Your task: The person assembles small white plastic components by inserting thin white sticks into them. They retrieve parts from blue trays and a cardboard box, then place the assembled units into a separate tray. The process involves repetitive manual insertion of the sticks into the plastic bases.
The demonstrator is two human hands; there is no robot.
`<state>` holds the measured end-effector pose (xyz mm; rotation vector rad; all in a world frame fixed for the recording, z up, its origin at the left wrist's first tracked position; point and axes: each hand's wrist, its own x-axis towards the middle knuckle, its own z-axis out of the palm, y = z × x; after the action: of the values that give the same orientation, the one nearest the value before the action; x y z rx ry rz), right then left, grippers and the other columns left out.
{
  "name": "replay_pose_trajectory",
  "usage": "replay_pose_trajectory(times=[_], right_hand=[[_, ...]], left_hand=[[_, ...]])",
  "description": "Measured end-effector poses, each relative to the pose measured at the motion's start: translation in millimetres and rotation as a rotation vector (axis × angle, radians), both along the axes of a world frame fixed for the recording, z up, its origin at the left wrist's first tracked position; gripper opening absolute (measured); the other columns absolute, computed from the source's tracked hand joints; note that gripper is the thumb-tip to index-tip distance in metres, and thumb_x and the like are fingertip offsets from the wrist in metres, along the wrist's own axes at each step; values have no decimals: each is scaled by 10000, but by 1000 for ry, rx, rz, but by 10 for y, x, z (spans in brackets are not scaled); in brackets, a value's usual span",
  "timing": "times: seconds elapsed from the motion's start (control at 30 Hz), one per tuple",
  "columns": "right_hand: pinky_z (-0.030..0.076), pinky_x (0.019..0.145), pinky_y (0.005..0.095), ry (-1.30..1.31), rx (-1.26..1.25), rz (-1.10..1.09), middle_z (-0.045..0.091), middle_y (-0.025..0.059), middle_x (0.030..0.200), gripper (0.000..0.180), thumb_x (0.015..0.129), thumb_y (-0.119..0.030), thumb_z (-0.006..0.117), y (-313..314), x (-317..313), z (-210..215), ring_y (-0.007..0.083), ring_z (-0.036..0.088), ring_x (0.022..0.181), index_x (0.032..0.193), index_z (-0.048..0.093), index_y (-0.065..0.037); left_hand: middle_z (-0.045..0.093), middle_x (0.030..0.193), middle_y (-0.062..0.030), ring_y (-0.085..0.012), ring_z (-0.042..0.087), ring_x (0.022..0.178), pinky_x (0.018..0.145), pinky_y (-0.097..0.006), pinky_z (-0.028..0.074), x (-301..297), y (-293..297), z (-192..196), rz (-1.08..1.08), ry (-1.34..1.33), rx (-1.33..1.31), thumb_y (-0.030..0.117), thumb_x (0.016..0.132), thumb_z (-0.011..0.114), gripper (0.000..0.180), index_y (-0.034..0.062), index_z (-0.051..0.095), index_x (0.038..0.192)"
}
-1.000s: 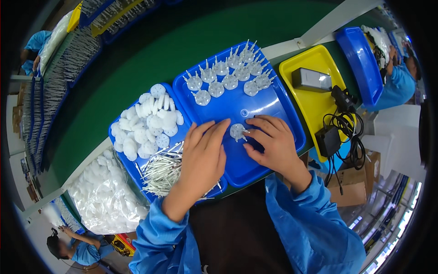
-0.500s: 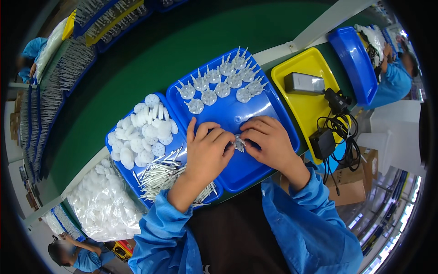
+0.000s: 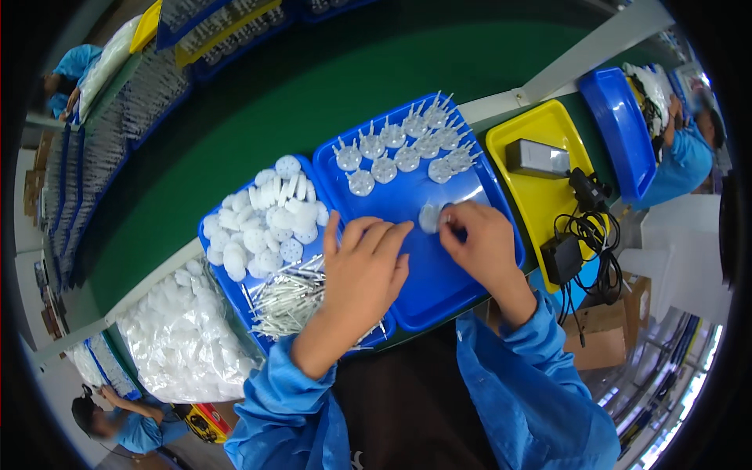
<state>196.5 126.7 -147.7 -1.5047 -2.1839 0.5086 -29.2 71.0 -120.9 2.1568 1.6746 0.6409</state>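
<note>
My right hand (image 3: 483, 244) pinches the edge of a small translucent plastic disc (image 3: 428, 218) over the blue tray (image 3: 423, 294). To its left, my left hand (image 3: 362, 270) holds nothing, its fingers stretched and somewhat apart. It hovers above the tray's near left part, by the divider. At the tray's far end stand several clear discs with upright pins (image 3: 407, 157), set in loose rows. Left of my left hand, a second blue tray (image 3: 215, 276) holds a heap of white perforated discs (image 3: 270, 219) and a pile of thin white-and-metal pins (image 3: 286, 301).
A yellow tray (image 3: 513, 184) on the right carries a grey box (image 3: 539, 158) and a black adapter (image 3: 562, 258) with coiled cables. A clear bag of white discs (image 3: 184, 337) lies at the left edge. Co-workers (image 3: 685, 153) in blue sit farther off.
My left hand has come away from the small piece and its fingers have straightened. The right hand keeps the disc, now farther forward. The whole view has shifted slightly.
</note>
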Motion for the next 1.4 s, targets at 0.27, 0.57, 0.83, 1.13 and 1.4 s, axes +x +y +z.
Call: replay_pose_trajectory(times=[0.27, 0.57, 0.83, 1.13, 1.4], right_hand=[[608, 778, 398, 71, 51, 1, 767, 90, 1019, 168, 877, -138, 853, -3, -238, -128, 309, 747, 893, 1005, 753, -95], [584, 886, 393, 12, 152, 408, 770, 54, 1163, 204, 851, -110, 830, -197, -719, 61, 270, 737, 1023, 1053, 798, -116], [514, 999, 373, -181, 297, 855, 679, 14, 1014, 143, 863, -158, 671, -225, -1628, -47, 209, 675, 992, 993, 724, -134], [504, 1116, 442, -266, 198, 891, 658, 21, 930, 84, 852, -129, 695, -224, -1545, 143, 223, 681, 975, 926, 735, -135], [538, 1015, 447, 86, -61, 745, 721, 16, 965, 127, 843, -98, 829, -367, -1155, 295, 239, 714, 960, 935, 749, -134]], left_hand=[[720, 1323, -43, -296, 629, 1322, 1282, -619, 298, -587, -852, 332, 121, 42, -92, 140, 863, 787, 402, 148, 792, 1265], [487, 1694, -152, -376, 539, 1450, 1277, -621, 290, -1003, -1222, -63, 360, 229, -149, 309, 909, 825, 705, 85, 611, 1544], [677, 1472, -83, -283, 645, 1309, 1273, -582, 317, -1135, -1257, -71, 317, 128, -101, 295, 927, 811, 586, 115, 671, 1467], [623, 1029, -17, -250, 612, 981, 957, -442, 480, -1640, -758, -210, 324, 260, 253, 53, 815, 807, 393, 177, 837, 1186], [622, 1034, 5, -221, 588, 918, 821, -387, 443, -1612, -887, -127, 380, -8, 82, 91, 751, 904, 309, 173, 847, 1044]])
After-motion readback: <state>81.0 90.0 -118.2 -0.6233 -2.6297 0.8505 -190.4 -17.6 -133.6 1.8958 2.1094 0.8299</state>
